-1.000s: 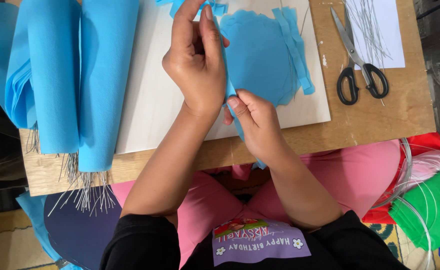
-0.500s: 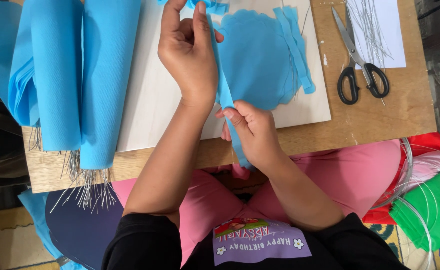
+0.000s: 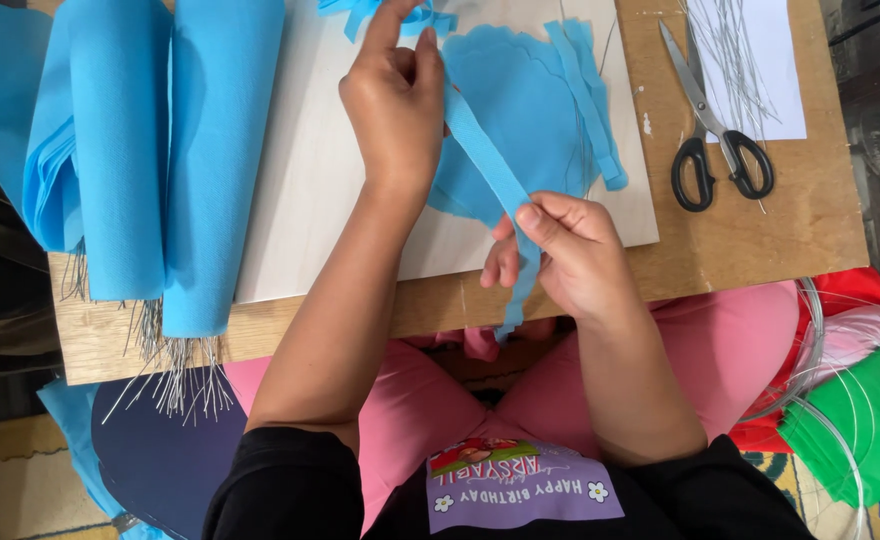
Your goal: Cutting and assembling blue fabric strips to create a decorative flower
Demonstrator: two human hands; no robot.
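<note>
Both hands pinch one blue felt strip (image 3: pixel 490 165), left hand (image 3: pixel 395 95) at 12 o'clock, right hand (image 3: pixel 560 250) at 5 o'clock; judged soft, limp, light: grip near ends.

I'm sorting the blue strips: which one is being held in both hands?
The long blue strip stretched taut between the left hand and right hand; the other strips lie loose on the white board.

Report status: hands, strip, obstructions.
Left hand and right hand both pinching blue strip, pulled taut over the board. Scissors lie clear, right.
</note>
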